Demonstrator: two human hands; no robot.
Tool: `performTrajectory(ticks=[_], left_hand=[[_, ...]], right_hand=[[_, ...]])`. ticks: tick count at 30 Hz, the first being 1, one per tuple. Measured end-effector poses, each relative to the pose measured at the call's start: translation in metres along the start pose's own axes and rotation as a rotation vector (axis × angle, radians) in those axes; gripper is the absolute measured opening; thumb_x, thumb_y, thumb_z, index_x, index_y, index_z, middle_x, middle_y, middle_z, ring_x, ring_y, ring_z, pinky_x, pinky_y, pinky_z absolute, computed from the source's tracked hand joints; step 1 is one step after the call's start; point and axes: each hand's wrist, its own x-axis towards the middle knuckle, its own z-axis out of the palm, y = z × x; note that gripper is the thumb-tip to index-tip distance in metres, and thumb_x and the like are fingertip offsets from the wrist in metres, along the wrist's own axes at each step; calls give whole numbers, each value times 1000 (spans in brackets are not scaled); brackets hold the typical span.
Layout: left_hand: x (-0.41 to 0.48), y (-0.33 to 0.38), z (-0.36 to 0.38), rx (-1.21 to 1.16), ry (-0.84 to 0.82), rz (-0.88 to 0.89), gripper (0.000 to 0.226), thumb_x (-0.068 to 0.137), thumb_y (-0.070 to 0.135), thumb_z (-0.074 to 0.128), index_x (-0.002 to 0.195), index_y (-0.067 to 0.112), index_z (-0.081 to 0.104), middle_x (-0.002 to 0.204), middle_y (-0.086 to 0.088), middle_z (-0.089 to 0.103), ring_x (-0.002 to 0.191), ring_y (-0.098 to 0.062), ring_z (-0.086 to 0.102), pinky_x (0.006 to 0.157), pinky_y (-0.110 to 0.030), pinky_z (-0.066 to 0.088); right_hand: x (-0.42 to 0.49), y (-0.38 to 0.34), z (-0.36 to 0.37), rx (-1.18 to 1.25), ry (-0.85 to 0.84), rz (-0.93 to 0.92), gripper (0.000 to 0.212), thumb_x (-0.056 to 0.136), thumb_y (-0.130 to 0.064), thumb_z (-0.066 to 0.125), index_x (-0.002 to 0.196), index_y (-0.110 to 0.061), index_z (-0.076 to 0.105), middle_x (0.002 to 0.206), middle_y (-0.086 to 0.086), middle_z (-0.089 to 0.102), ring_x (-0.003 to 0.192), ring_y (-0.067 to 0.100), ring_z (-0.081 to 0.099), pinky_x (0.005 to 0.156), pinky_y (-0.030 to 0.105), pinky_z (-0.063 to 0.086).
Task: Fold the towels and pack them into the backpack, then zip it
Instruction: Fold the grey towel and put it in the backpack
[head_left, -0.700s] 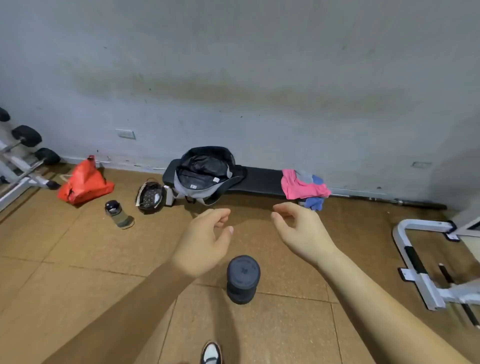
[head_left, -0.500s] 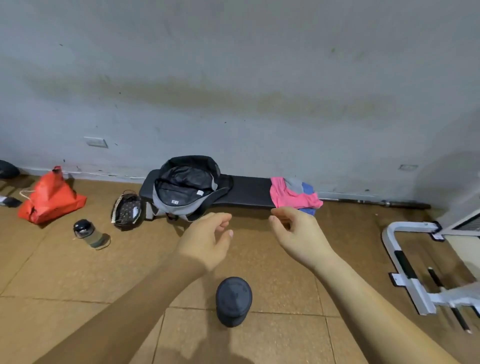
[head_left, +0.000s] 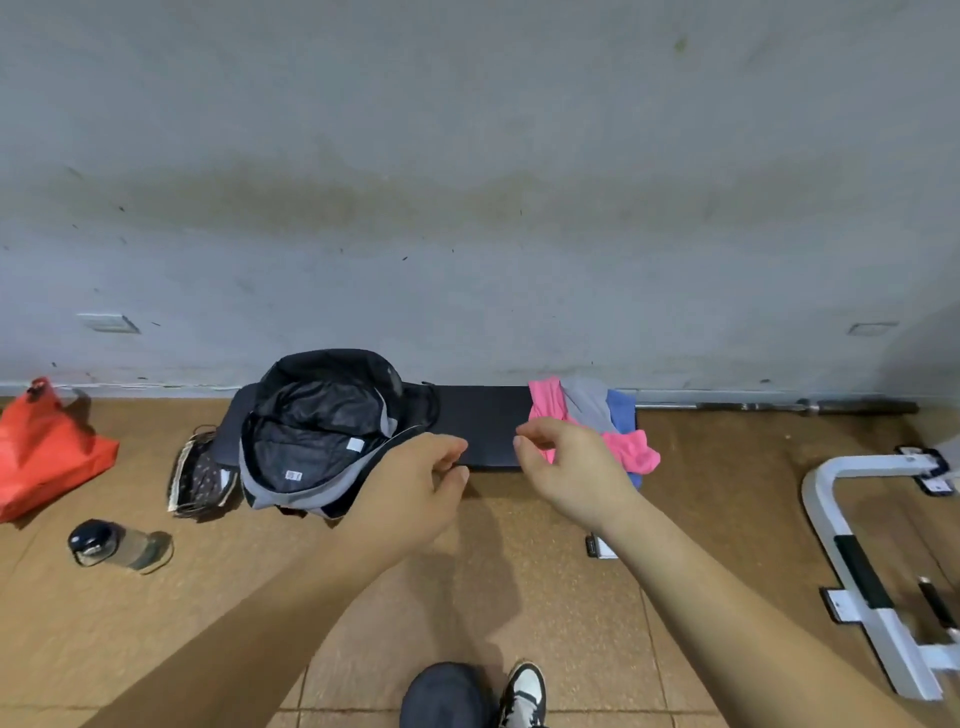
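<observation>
A black and grey backpack lies unzipped, mouth up, on the left end of a low black bench against the wall. On the bench's right end sits a loose heap of towels: pink, grey and blue. My left hand hovers in front of the backpack's right edge, fingers loosely curled and holding nothing. Just left of the pink towel my right hand is held out, fingers bent and apart, empty; whether it touches the towel I cannot tell.
A red bag, a small patterned pouch and a lying water bottle are on the floor at left. A white metal frame stands at right. A barbell bar lies along the wall. My shoe shows at the bottom.
I have stepped closer to the bench; both hands have reached forward, and they now overlap the backpack's edge and the pink towel. The dark cylinder on the floor has slid to the bottom edge.
</observation>
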Motion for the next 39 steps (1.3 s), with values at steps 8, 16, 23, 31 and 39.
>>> performTrajectory(ticks=[8, 16, 23, 31, 39], left_hand=[[149, -4, -3, -19, -18, -31, 37, 101, 27, 65, 137, 22, 65, 121, 16, 66, 113, -1, 63, 100, -22, 52], [316, -54, 5, -28, -170, 40, 36, 101, 24, 65, 137, 21, 66, 125, 12, 69, 112, -3, 65, 102, -29, 54], [434, -85, 58, 72, -336, 112, 29, 103, 28, 58, 128, 17, 68, 124, 3, 70, 115, -17, 65, 100, -38, 54], [520, -160, 223, 28, -384, 135, 16, 99, 17, 62, 108, 6, 70, 99, -7, 68, 94, -22, 64, 84, -45, 54], [572, -251, 377, 31, -375, 173, 24, 96, 23, 57, 109, 9, 71, 100, -1, 66, 93, -19, 63, 87, -44, 54]], right_hand=[[145, 25, -17, 30, -72, 86, 28, 102, -30, 57, 122, -18, 72, 114, -6, 75, 107, 14, 69, 96, 36, 55], [280, 69, 13, 50, -7, 294, 18, 100, -25, 56, 95, -24, 74, 85, -9, 74, 82, 10, 67, 77, 28, 54], [364, 139, 32, 40, 43, 414, 22, 99, -21, 54, 89, -15, 72, 85, 3, 74, 82, 21, 69, 80, 40, 56], [436, 310, 79, -7, 138, 517, 17, 98, -15, 58, 99, -16, 75, 89, -2, 75, 80, 15, 65, 72, 24, 49], [457, 478, 159, -233, 155, 549, 43, 89, -44, 72, 124, -19, 69, 118, 4, 64, 113, 27, 59, 89, 38, 51]])
